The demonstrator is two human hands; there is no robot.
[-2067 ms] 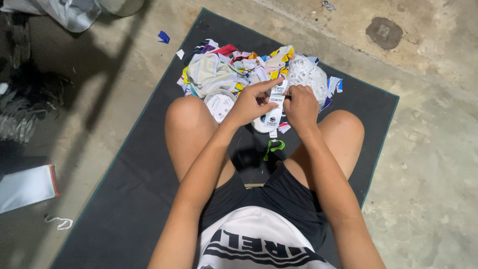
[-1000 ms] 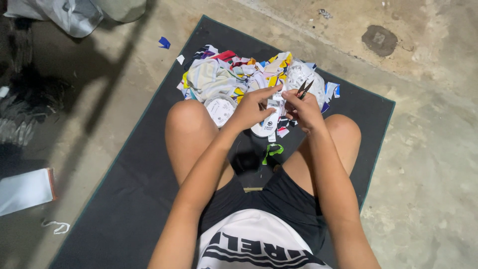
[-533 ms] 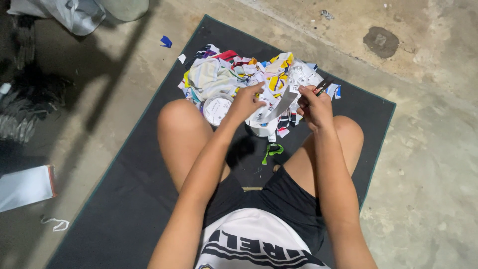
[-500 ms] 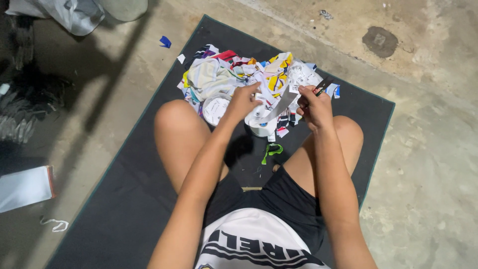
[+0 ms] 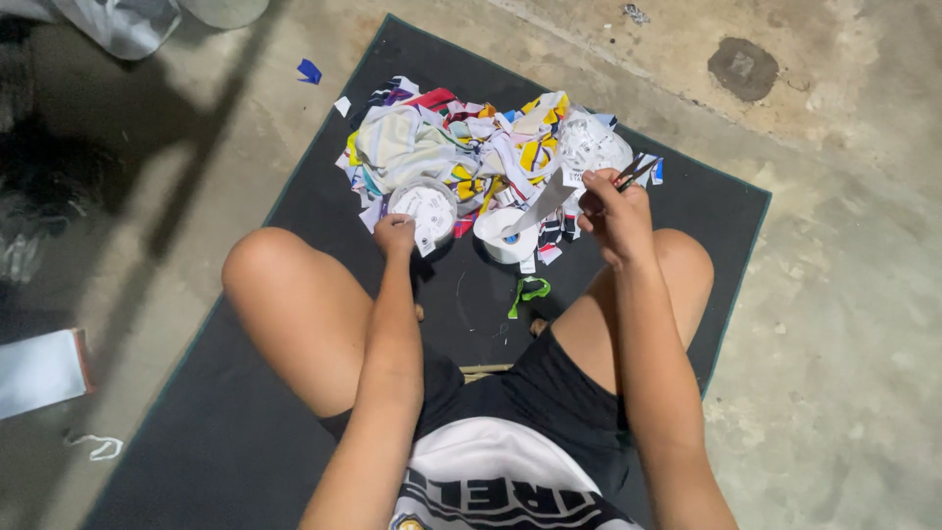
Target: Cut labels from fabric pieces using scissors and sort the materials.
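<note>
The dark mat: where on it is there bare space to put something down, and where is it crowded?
The dark mat is bare along its right edge beyond the right hand, at bottom left beside the left knee, and between the legs around the green scrap. The far middle is crowded with the scrap pile, where the left hand rests.

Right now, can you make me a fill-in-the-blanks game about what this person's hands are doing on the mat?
1. The right hand holds a strip of tape and a dark pair of ____.
2. The left hand touches a white ____ of labels.
3. The heap of scraps lies on a ____ mat.

Missing words: scissors; roll; black
</note>
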